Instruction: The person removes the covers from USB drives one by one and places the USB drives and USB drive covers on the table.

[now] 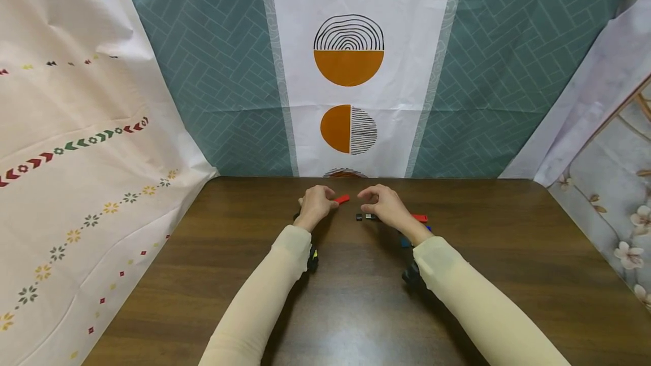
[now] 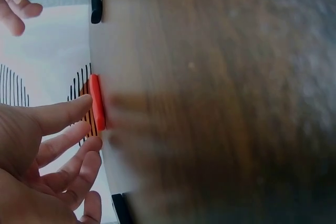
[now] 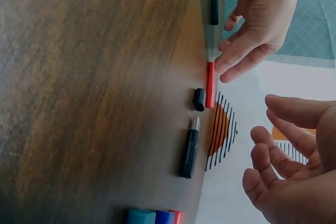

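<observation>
A slim red stick (image 1: 342, 199) lies on the table beside my left hand (image 1: 316, 206). In the left wrist view, one fingertip is right at the red stick (image 2: 97, 102), while the other fingers spread loosely behind it. My right hand (image 1: 387, 206) hovers, fingers bent loosely and nothing between them. Near it on the table lie a short black cap (image 3: 199, 99) and a small black stick with a silver end (image 3: 189, 153). The right wrist view shows the cap right beside the red stick (image 3: 210, 85).
Beyond my left hand lies another black stick (image 3: 213, 3). At the right are a red piece (image 1: 420, 218), a blue piece (image 3: 164, 217) and a teal piece (image 3: 140, 216), side by side. A patterned cloth (image 1: 351, 72) hangs at the table's (image 1: 335, 298) back edge.
</observation>
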`<action>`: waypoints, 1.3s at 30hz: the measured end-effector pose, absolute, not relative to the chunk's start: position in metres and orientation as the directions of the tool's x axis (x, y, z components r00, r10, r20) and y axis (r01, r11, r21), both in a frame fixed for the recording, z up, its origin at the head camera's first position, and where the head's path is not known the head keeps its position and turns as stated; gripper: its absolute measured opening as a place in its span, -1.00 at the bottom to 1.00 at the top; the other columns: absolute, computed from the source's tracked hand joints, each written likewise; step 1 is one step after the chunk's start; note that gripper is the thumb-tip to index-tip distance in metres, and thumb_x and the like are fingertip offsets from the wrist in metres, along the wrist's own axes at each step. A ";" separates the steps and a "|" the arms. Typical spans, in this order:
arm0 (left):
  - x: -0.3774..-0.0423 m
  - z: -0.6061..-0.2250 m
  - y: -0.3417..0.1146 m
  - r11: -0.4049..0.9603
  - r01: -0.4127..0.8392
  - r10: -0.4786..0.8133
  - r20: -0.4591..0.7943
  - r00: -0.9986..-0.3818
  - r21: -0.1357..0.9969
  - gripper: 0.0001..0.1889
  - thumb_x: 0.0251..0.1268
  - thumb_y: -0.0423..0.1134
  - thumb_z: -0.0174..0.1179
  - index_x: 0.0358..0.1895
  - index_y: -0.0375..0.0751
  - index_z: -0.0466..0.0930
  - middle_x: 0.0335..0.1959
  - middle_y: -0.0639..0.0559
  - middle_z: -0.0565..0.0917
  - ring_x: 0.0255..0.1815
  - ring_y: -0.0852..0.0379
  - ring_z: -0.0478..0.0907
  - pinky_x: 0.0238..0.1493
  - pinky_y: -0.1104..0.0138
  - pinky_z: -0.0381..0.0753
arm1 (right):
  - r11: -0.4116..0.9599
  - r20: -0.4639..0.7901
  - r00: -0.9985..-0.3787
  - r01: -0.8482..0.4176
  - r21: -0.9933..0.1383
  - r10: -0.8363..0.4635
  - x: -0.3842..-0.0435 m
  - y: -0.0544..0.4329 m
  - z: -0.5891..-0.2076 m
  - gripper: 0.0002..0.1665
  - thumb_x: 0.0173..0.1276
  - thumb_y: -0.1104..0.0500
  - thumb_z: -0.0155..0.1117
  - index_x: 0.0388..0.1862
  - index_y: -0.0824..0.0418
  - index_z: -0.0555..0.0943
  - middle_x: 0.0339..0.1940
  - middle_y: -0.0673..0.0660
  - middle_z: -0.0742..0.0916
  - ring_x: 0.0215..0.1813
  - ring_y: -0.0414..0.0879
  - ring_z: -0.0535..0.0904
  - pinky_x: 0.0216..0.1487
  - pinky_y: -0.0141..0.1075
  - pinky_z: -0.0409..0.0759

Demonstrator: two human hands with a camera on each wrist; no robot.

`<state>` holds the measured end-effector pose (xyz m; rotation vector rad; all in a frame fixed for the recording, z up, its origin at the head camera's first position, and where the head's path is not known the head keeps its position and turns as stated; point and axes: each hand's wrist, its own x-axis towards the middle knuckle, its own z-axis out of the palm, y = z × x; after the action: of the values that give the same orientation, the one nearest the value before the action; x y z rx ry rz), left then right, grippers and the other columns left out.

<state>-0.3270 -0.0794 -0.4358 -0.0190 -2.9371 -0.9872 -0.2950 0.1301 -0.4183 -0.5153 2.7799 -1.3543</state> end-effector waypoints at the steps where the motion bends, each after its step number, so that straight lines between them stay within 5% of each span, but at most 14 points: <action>1: -0.327 -0.435 -0.079 0.795 0.026 -0.001 0.044 -0.999 0.607 -0.70 0.29 -0.23 0.49 0.05 -0.18 0.78 -0.02 -0.05 0.78 0.08 -0.10 0.63 0.23 -0.10 0.30 | 0.569 0.137 -0.945 -0.290 -0.770 -0.296 -0.296 0.130 -0.418 -0.64 0.40 0.31 0.43 0.15 0.34 0.69 0.01 0.25 0.67 0.02 0.14 0.59 0.00 -0.02 0.61; 21: -0.335 -0.440 -0.079 0.806 -0.004 -0.021 0.022 -1.000 0.592 -0.73 0.26 -0.21 0.51 0.00 -0.16 0.79 0.00 -0.02 0.78 0.12 -0.12 0.60 0.32 -0.15 0.24 | 0.563 0.139 -0.939 -0.302 -0.769 -0.313 -0.300 0.124 -0.417 -0.62 0.41 0.31 0.41 0.19 0.33 0.68 0.06 0.28 0.67 0.06 0.16 0.59 0.05 0.01 0.60; 39: -0.336 -0.442 -0.074 0.833 0.007 -0.007 0.022 -1.000 0.553 -0.86 0.25 -0.23 0.51 -0.17 -0.14 0.81 -0.15 -0.02 0.77 -0.03 -0.11 0.61 0.18 -0.07 0.32 | 0.545 0.134 -0.938 -0.298 -0.784 -0.320 -0.297 0.117 -0.418 -0.64 0.40 0.33 0.40 0.16 0.37 0.68 0.05 0.31 0.67 0.03 0.21 0.62 -0.04 -0.04 0.63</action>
<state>-0.3361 -0.0741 -0.4421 0.0003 -2.9853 -0.9007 -0.2972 0.1167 -0.4184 -0.5473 2.7393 -1.3823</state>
